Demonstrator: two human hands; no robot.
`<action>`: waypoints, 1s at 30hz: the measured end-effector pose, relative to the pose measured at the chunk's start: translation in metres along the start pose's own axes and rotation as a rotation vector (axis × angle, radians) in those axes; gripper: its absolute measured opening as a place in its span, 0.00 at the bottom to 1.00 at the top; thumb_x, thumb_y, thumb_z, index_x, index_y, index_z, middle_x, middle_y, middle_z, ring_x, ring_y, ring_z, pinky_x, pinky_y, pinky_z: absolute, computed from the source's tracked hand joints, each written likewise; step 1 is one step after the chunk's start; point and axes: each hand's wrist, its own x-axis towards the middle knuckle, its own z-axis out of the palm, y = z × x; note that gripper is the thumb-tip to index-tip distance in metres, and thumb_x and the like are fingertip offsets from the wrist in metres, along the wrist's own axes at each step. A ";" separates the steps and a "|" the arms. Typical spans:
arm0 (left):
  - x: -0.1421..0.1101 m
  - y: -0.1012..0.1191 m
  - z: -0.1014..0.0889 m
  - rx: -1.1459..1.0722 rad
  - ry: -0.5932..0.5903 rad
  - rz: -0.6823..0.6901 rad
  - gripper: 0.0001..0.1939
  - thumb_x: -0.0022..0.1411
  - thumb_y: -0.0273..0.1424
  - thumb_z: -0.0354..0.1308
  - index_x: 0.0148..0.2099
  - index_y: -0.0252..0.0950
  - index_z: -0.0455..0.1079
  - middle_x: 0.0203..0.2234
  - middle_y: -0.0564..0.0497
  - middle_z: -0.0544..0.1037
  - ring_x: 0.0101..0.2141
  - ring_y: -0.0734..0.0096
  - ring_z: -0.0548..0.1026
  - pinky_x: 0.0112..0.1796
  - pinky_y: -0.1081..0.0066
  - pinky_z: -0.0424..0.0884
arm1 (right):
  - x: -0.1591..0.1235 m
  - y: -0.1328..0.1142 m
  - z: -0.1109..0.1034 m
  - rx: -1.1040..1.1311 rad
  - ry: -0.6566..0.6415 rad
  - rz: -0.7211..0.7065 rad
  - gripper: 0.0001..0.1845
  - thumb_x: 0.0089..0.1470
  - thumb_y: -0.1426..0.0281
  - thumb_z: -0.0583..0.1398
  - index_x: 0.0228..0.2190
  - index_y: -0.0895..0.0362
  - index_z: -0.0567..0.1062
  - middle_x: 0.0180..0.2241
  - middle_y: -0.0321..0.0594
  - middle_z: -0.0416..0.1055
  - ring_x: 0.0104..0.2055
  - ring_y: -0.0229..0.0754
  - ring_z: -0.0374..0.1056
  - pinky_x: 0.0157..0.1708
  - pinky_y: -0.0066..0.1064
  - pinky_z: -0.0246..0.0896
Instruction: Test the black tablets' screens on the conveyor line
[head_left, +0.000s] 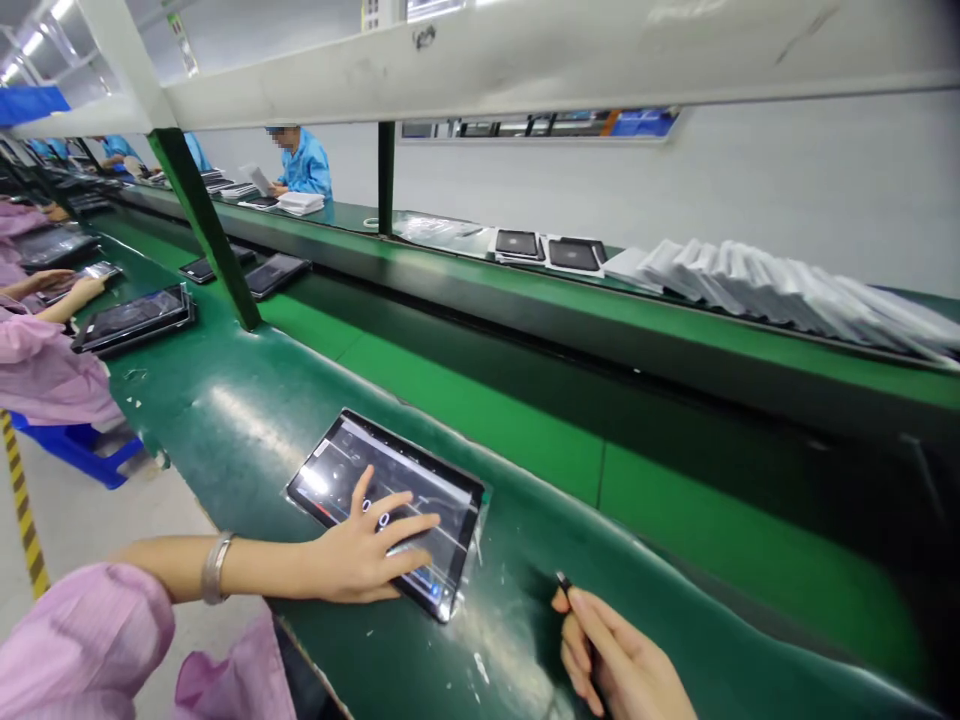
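A black-framed tablet (450,520) with its screen lit lies flat on the green bench, a clear film showing at its edges. My left hand (367,545) rests palm down over the screen, fingers spread, covering its middle and lower part. To the right of the tablet and apart from it, my right hand (611,650) is closed, pinching a small black cable plug (562,581) between thumb and forefinger. The plug's tip points up and left; the rest of it is hidden in the fingers.
A green conveyor belt (525,435) runs past the bench (247,410). Across it are white packs (772,285) in a leaning row and tablets (517,243). More tablets (139,318) lie left, near a co-worker's hands (82,290). A green post (206,230) and white beam (480,75) stand ahead.
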 end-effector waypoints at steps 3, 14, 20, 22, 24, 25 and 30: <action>0.027 -0.007 -0.003 -0.101 -0.101 -0.054 0.36 0.56 0.51 0.71 0.60 0.38 0.71 0.71 0.36 0.60 0.69 0.31 0.54 0.66 0.27 0.24 | 0.013 -0.009 0.031 0.179 0.152 -0.111 0.32 0.42 0.44 0.74 0.34 0.58 0.77 0.19 0.29 0.60 0.20 0.33 0.54 0.18 0.25 0.49; 0.023 -0.102 -0.023 -0.239 -0.125 -0.598 0.19 0.78 0.44 0.46 0.65 0.54 0.69 0.75 0.50 0.49 0.74 0.44 0.40 0.64 0.23 0.34 | 0.034 0.017 0.050 0.020 0.310 -0.392 0.31 0.56 0.39 0.63 0.36 0.56 0.73 0.21 0.33 0.68 0.21 0.37 0.61 0.21 0.29 0.59; 0.017 -0.095 -0.016 -0.217 -0.085 -0.527 0.19 0.77 0.43 0.49 0.66 0.58 0.68 0.77 0.54 0.40 0.74 0.42 0.35 0.65 0.25 0.33 | 0.033 0.017 0.053 -0.017 0.311 -0.414 0.30 0.57 0.40 0.62 0.35 0.55 0.73 0.21 0.33 0.66 0.22 0.39 0.61 0.20 0.29 0.58; 0.019 -0.094 -0.016 -0.200 -0.055 -0.515 0.18 0.77 0.42 0.50 0.65 0.57 0.70 0.77 0.54 0.40 0.74 0.42 0.36 0.65 0.25 0.33 | 0.032 0.017 0.053 -0.031 0.313 -0.412 0.29 0.58 0.40 0.62 0.36 0.55 0.73 0.21 0.33 0.67 0.22 0.38 0.61 0.20 0.29 0.58; 0.022 -0.094 -0.016 -0.186 -0.043 -0.505 0.18 0.77 0.42 0.50 0.64 0.57 0.71 0.77 0.54 0.41 0.74 0.42 0.37 0.65 0.26 0.33 | 0.032 0.018 0.052 -0.042 0.315 -0.405 0.29 0.58 0.41 0.62 0.36 0.55 0.73 0.21 0.33 0.67 0.22 0.38 0.60 0.21 0.29 0.58; 0.023 -0.094 -0.016 -0.179 -0.041 -0.500 0.18 0.77 0.42 0.50 0.63 0.56 0.72 0.77 0.53 0.41 0.74 0.42 0.37 0.65 0.26 0.33 | 0.032 0.017 0.052 -0.046 0.312 -0.402 0.29 0.58 0.41 0.63 0.36 0.55 0.73 0.21 0.33 0.67 0.22 0.38 0.60 0.21 0.29 0.58; 0.026 -0.093 -0.013 -0.140 -0.075 -0.459 0.18 0.77 0.43 0.50 0.62 0.55 0.73 0.76 0.50 0.42 0.74 0.40 0.38 0.65 0.25 0.35 | 0.030 0.016 0.053 -0.043 0.301 -0.394 0.29 0.57 0.41 0.63 0.36 0.56 0.73 0.21 0.33 0.67 0.22 0.38 0.61 0.20 0.29 0.57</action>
